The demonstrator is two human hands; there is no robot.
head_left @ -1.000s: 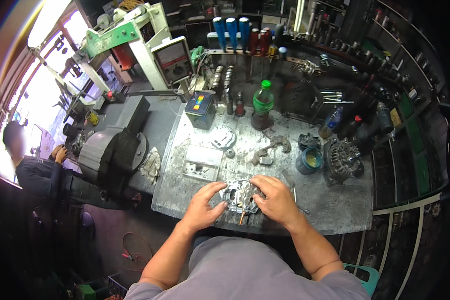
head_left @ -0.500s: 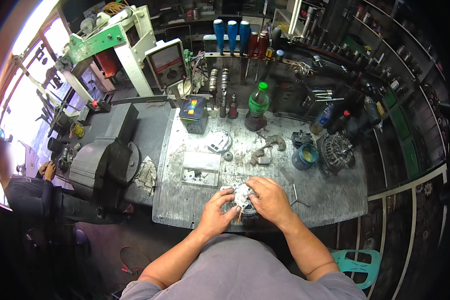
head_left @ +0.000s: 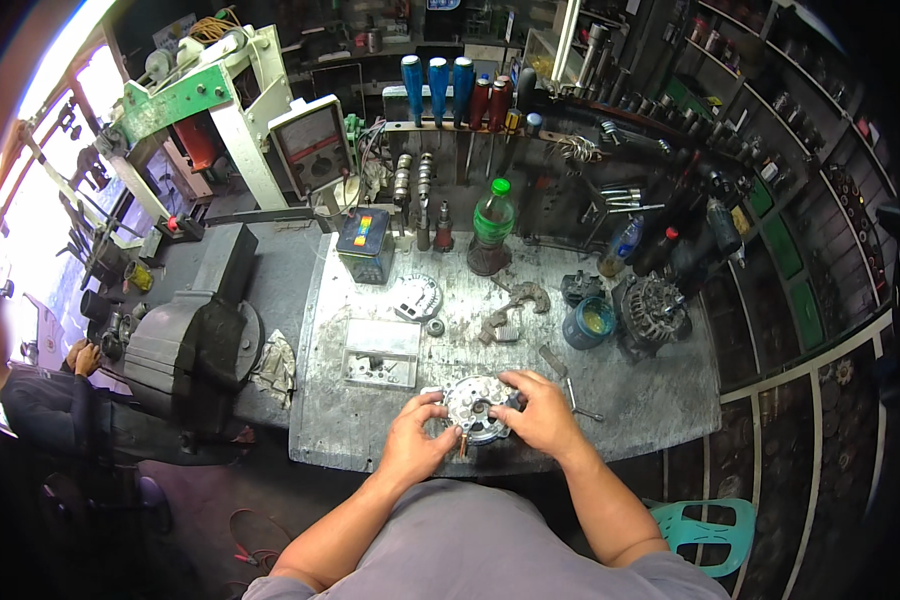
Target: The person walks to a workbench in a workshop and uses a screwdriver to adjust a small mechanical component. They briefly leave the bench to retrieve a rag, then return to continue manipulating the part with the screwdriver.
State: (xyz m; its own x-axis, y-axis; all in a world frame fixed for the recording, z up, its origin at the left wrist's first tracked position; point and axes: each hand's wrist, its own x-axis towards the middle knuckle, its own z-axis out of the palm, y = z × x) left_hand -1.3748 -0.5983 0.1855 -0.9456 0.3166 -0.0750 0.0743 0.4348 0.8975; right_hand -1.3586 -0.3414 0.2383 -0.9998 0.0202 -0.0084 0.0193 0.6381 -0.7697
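Note:
A round silver alternator housing (head_left: 480,402) lies at the front edge of the workbench (head_left: 390,418). Its face has a dark hole near the middle, and a copper-coloured lead (head_left: 463,446) sticks out toward me. My left hand (head_left: 416,437) grips its left rim between thumb and fingers. On the opposite side my right hand (head_left: 544,412) holds the rim, with the thumb reaching over the face near the centre hole. The undersides of the fingers are partly hidden. A clear plastic box (head_left: 381,353) with small parts stands beyond my left hand.
Beyond the housing lie a round silver cover (head_left: 417,298) and a rusty bracket (head_left: 523,296). A blue tub (head_left: 589,323) and another alternator (head_left: 654,314) stand at the right. A T-handle wrench (head_left: 580,403) lies near my right hand. A large vise (head_left: 185,340) and a co-worker (head_left: 45,405) are at left.
My hands have spread farther apart around the housing, so more of its face and the centre hole shows. The whole view has shifted a little.

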